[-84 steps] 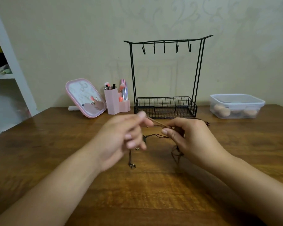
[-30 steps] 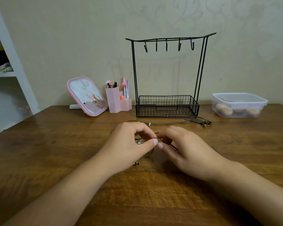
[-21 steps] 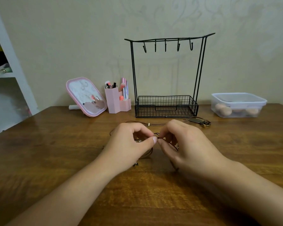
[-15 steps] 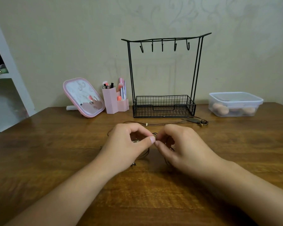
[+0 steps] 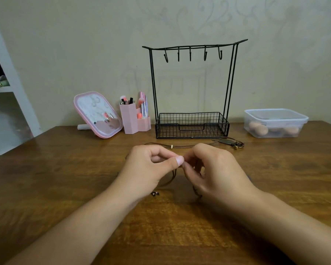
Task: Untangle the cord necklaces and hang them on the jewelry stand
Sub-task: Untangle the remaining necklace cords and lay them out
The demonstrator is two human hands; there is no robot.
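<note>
I see both hands lowered to the wooden table (image 5: 46,188), left hand (image 5: 147,172) and right hand (image 5: 212,170) pinching the tangled cord necklaces (image 5: 173,174) together. Jewelry stand (image 5: 192,88), 12 o'clock, all 5 hooks bare: untangling continues.

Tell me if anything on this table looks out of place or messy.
Only the brown cord necklaces: they lie in a loose tangle on the wooden table, trailing before the jewelry stand, whose hooks hang bare. Everything else stands tidy.

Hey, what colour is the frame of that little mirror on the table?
Pink; the mirror shows clearly in the head view.
</note>
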